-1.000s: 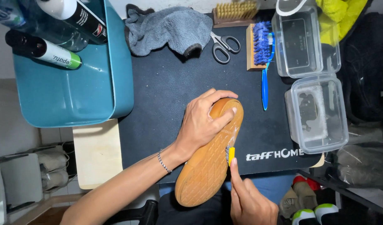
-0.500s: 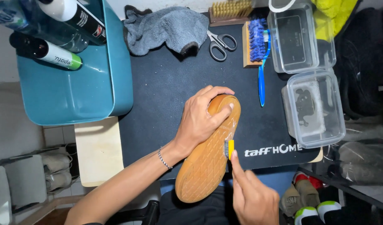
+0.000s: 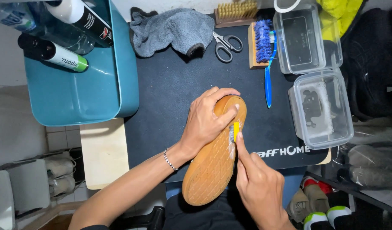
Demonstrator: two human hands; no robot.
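Left hand point(image 3: 206, 123) clasped, right hand point(image 3: 257, 183) pinching.

We count, placed relative to the black mat point(image 3: 174, 93):
- one tan-soled shoe point(image 3: 215, 157) over its near edge;
- two hands on that shoe, left hand point(image 3: 204, 123) and right hand point(image 3: 257, 185);
- three brushes at its far edge: wooden brush point(image 3: 232, 12), blue-bristled brush point(image 3: 259, 44), blue toothbrush point(image 3: 268, 81);
- one pair of scissors point(image 3: 226, 44);
- one grey cloth point(image 3: 170, 30);
- two clear plastic boxes point(image 3: 321, 108) on its right;
- one teal tub point(image 3: 76, 89) on its left.
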